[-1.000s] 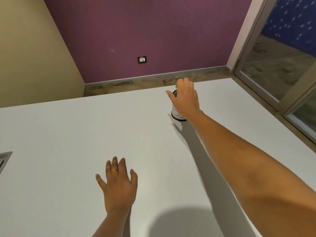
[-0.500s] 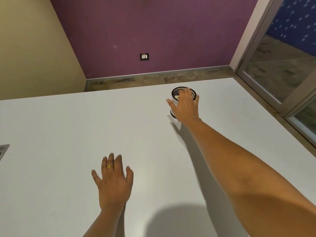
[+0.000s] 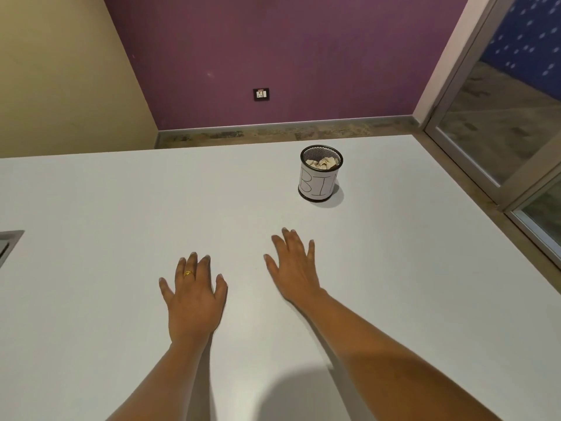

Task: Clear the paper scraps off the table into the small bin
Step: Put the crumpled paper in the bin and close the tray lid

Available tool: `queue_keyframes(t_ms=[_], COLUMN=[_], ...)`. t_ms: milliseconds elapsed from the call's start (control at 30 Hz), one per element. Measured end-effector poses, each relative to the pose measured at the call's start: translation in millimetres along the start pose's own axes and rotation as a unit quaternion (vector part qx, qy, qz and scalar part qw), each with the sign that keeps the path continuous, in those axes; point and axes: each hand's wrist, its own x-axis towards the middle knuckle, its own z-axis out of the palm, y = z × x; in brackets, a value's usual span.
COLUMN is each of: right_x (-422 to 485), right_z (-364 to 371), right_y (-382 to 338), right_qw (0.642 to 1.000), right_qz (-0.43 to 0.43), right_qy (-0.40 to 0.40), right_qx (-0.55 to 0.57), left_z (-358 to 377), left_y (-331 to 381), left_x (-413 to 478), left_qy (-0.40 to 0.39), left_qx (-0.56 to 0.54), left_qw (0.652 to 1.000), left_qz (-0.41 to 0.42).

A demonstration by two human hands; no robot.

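A small black mesh bin [image 3: 318,185] with a white label reading "BIN" stands upright toward the far right of the white table [image 3: 121,208]. Crumpled paper scraps [image 3: 322,163] lie inside it, visible through its open top. My left hand [image 3: 194,296], wearing a gold ring, rests flat on the table with fingers spread and holds nothing. My right hand [image 3: 296,268] lies flat beside it, fingers apart and empty, well short of the bin. No loose scraps show on the tabletop.
A grey recessed panel [image 3: 7,243] sits in the table at the left edge. Beyond the far edge are a strip of floor and a purple wall with a socket [image 3: 261,94]. A glass door frame [image 3: 473,123] runs along the right side.
My right hand has let go of the bin's rim and drawn back toward me, now flat on the table. The bin's contents have come into view. My left hand stayed put.
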Motion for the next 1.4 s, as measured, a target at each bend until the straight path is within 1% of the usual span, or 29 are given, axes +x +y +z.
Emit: queue_keyframes(t_ms=[100, 167, 300, 400, 500, 567, 833, 967, 1067, 1167, 1267, 1400], right_x=[-14, -23, -41, -54, -68, -77, -97, -93, -84, -72, -57, -30], right_z=[-3, -4, 0, 3, 7, 10, 47, 65, 79, 90, 98, 113], right_y=[-12, -19, -37, -57, -81, -99, -197, -248, -284, -318, -353, -394], right_qw=[0.995, 0.991, 0.989, 0.986, 0.984, 0.983, 0.983, 0.98, 0.978, 0.975, 0.972, 0.968], right_qz=[0.007, 0.012, 0.028, 0.044, 0.054, 0.051, -0.015, -0.045, -0.063, -0.09, -0.121, -0.158], right_qy=[-0.092, -0.117, -0.123, -0.134, -0.148, -0.157, -0.179, -0.191, -0.198, -0.202, -0.196, -0.193], right_qx=[-0.038, -0.062, -0.081, -0.089, -0.083, -0.074, -0.042, -0.028, -0.03, -0.038, -0.041, -0.039], left_z=[-2, -5, -10, -17, -29, -40, -94, -114, -122, -124, -120, -112], left_y=[0, -3, -13, -26, -52, -80, -246, -312, -351, -376, -386, -390], left_x=[-3, -8, -31, -49, -60, -67, -78, -74, -69, -66, -63, -64], left_qy=[0.0, -0.003, -0.016, -0.041, -0.062, -0.066, -0.012, -0.001, -0.012, -0.028, -0.03, -0.009], left_qx=[-0.011, -0.017, -0.024, -0.014, 0.016, 0.017, -0.003, 0.0, 0.006, 0.039, 0.026, 0.016], left_qw=[1.0, 1.0, 0.999, 0.998, 0.997, 0.997, 0.993, 0.988, 0.988, 0.991, 0.993, 0.994], left_qz=[0.0, 0.006, 0.026, 0.041, 0.05, 0.034, -0.119, -0.156, -0.156, -0.126, -0.113, -0.112])
